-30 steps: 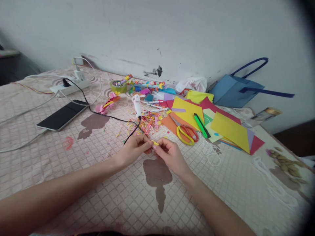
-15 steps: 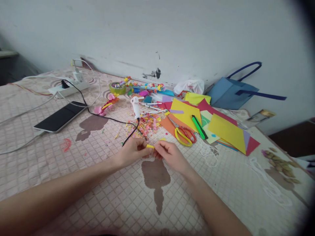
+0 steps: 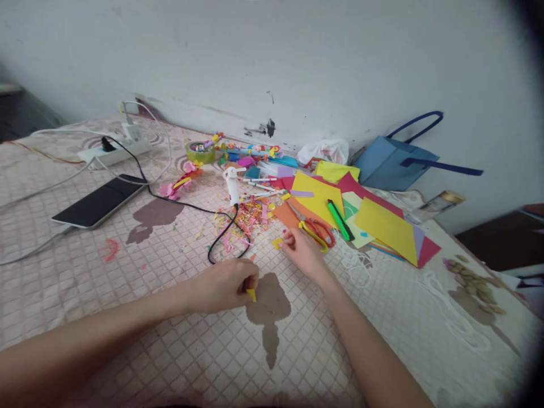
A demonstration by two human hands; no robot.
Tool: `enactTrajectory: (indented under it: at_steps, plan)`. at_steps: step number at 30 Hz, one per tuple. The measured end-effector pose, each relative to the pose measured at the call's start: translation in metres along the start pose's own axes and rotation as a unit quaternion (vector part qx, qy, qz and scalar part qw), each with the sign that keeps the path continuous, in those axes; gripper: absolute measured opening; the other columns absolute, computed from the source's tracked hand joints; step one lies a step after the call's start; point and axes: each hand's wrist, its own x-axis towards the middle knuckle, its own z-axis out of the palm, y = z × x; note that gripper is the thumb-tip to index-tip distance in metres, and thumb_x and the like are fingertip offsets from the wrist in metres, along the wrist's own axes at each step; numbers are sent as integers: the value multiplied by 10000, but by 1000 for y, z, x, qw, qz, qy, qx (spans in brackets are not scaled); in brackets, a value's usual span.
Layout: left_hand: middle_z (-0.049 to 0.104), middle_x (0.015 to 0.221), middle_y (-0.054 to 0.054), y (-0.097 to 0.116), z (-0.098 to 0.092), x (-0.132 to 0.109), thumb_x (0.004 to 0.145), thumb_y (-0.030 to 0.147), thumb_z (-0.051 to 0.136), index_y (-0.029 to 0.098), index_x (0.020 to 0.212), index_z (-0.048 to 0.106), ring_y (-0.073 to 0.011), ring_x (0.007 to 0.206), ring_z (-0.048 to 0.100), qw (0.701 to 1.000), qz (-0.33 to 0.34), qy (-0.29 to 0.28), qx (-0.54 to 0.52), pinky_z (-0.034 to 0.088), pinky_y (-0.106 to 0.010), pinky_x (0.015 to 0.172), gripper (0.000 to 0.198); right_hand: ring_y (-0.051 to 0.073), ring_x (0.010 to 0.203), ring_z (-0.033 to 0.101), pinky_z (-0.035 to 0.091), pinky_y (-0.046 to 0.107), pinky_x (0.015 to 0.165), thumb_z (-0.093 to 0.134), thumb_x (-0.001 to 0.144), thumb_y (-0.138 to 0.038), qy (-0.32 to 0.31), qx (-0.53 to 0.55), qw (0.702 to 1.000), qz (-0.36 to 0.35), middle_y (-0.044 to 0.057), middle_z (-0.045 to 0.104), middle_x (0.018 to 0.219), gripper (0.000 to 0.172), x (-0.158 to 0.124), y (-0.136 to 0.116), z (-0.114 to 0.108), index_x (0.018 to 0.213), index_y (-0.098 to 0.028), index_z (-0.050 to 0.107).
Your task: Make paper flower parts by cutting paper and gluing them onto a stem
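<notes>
My left hand (image 3: pixel 227 284) is closed in a pinch on a small yellow paper strip (image 3: pixel 252 294), which sticks out below the fingertips just over the tablecloth. My right hand (image 3: pixel 302 250) is farther forward, its fingers curled together; whether anything is between them I cannot make out. Beside those fingertips lies a small yellow paper piece (image 3: pixel 277 243). Scissors with one yellow and one red handle (image 3: pixel 326 232) lie right behind the right hand, partly covered by it. A white glue gun (image 3: pixel 232 186) stands beyond a heap of coloured paper shreds (image 3: pixel 250 218).
The glue gun's black cord (image 3: pixel 209 254) loops close to my left hand. Coloured paper sheets (image 3: pixel 385 229), a green cutter (image 3: pixel 339 220) and white string (image 3: pixel 356 266) lie on the right. A blue bag (image 3: pixel 397 164) stands behind. At left are a phone (image 3: pixel 100 203) and a power strip (image 3: pixel 117 152).
My hands have parted. The left has come nearer to me, keeping the yellow paper strip; the right has let go of it and moved forward and right, beside the small yellow piece and scissors.
</notes>
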Motion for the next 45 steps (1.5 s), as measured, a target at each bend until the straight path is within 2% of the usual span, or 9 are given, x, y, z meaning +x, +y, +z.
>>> enactTrajectory:
  at_steps: [8,11,16,20,25,31,38,41,45]
  plan:
    - [600,824,-7,-5,-4,2,664,171,597,178,936,567,-112,611,529,998,-15,24,-47,380,-211,538,273,149,652,538,406,284,612,594,739,-241,-14,58,998,34,-2,573,729,100,4,3,1,742,-190,508]
    - [607,895,-27,-9,-5,6,713,255,612,171,951,562,-114,630,548,994,-28,65,-85,407,-219,549,257,143,646,540,418,285,618,590,746,-259,-15,146,988,40,-9,562,722,118,3,-4,0,759,-194,493]
    - [609,883,-49,-16,-4,15,786,311,560,154,913,558,-131,703,563,969,-54,179,-160,431,-228,576,202,126,687,542,437,262,627,636,734,-274,-124,345,930,17,-13,546,756,201,-8,-32,-2,852,-193,494]
    - [599,743,-30,-18,0,21,807,307,538,135,853,531,-109,634,551,948,-33,160,-273,437,-223,564,178,105,669,531,428,226,573,634,757,-285,-172,417,892,15,-16,548,775,203,-17,-52,-2,888,-198,507]
    - [591,745,-15,-12,-3,20,799,210,522,146,895,467,-101,627,556,923,-22,164,-347,454,-216,551,128,75,496,442,363,198,435,619,758,-312,-148,473,865,83,-45,518,658,189,-19,-57,0,852,-195,504]
    - [619,885,-38,-8,-10,15,760,105,492,168,903,583,-136,797,581,966,24,161,-199,477,-254,702,181,74,503,459,365,198,452,633,727,-288,-110,503,850,109,-52,511,632,175,-18,-59,2,814,-189,518]
    - [647,837,-51,-15,-6,17,816,232,547,140,893,606,-147,780,603,950,23,182,-251,478,-267,727,133,78,483,475,354,194,417,625,745,-403,-140,516,832,151,-29,555,635,245,-22,-61,0,797,-182,536]
    - [644,850,-52,-14,-7,15,828,229,537,146,902,617,-144,780,599,955,23,193,-223,474,-267,730,136,70,452,470,342,188,404,630,737,-432,-182,525,811,181,-24,569,606,275,-23,-61,0,733,-173,537]
    - [634,885,-53,-12,-9,14,834,218,530,157,901,630,-149,817,585,966,27,195,-170,467,-269,738,135,62,447,468,350,182,421,646,735,-399,-172,533,813,160,-42,561,575,251,-23,-60,1,718,-174,536]
